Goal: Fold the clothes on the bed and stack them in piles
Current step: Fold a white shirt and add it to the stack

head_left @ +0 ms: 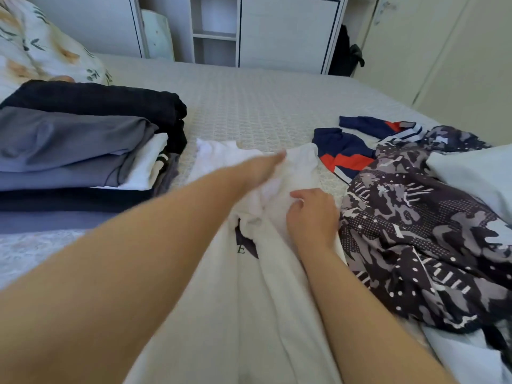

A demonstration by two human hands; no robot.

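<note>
Quilted pale bedspread [249, 106] covers the whole bed, with clothes scattered over it. Closest to the camera is a white T-shirt [249, 314] with a dark print, lying lengthwise and bunched up along its middle, running from the bottom edge away toward the far side. The right hand [311, 214] sits on it with its fingers curled, pinching a fold of the white fabric right at the fingertips. The left hand [263, 169] reaches further out over the shirt's upper part with fingers straight and together, flat on the cloth; it's motion-blurred, so I can't say for sure whether the thumb is catching any fabric.

Just right of the right hand's knuckles is a crumpled dark camo-print garment [415, 231], touching the shirt's edge. Beyond that, past the fingertips and to the right, lies a navy, red and white striped garment [343, 159]. Off to the left of the left hand, apart from the shirt, is a stack of folded clothes [77, 151] in grey, white, black and navy. Further back there's a floral pillow [41, 45] and white wardrobe doors [288, 31].
</note>
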